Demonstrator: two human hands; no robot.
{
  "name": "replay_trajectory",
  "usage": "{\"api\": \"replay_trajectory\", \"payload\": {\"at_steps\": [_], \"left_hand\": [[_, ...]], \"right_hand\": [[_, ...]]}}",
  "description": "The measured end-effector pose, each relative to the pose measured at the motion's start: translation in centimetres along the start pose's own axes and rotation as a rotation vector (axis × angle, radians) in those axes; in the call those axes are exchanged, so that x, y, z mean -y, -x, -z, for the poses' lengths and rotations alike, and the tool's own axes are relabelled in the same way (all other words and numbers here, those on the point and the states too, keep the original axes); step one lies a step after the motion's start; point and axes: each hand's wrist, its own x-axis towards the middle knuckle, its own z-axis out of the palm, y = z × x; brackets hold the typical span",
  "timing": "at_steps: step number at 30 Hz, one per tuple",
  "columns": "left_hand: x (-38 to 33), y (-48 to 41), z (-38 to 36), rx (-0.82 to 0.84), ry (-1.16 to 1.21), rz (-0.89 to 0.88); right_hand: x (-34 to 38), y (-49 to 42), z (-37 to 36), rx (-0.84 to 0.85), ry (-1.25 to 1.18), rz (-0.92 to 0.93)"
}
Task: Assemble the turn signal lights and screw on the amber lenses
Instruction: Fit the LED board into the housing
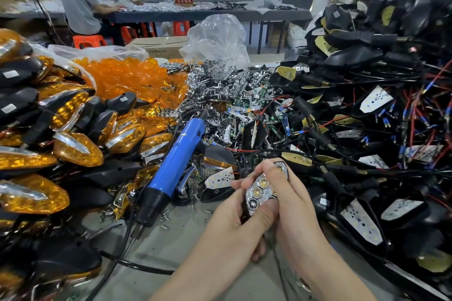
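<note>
Lamp (260,193): clamped between left hand (232,217) and right hand (291,200), hands together, thumbs on its chrome face, just above near edge of table (171,247). Probably seating reflector into housing. Press evenly with both thumbs, check flush all round, keep wire from pinching. Next, reach just left for driver (176,161), far left for lenses (127,76).

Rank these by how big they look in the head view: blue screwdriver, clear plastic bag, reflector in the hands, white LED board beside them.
1 and 2, unranked: blue screwdriver and clear plastic bag look similar, and the bag sits farther back.
3: reflector, partly hidden.
4: white LED board.
</note>
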Motion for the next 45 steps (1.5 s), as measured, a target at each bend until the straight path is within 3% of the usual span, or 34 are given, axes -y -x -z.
{"api": "replay_trajectory", "payload": {"at_steps": [14,22,26,36,45], "left_hand": [[-0.3,-0.1,-0.1,0.014,0.058,0.034],[-0.2,-0.1,0.3,-0.063,-0.002,0.028],[0.3,0.0,0.7,-0.119,-0.198,-0.05],[-0.6,1.0,1.4,-0.189,-1.08,-0.368],[-0.8,1.3,0.4,-0.132,-1.306,-0.56]], "right_hand": [[0.5,-0.1,0.1,-0.069,-0.088,-0.048],[0.7,-0.7,0.6,-0.11,-0.239,0.015],[0.7,-1.2,0.9,-0.117,-0.337,0.06],[1.6,-1.8,2.8,-0.29,-0.422,0.224],[2.6,-1.7,4.0,-0.317,-0.418,0.286]]}}
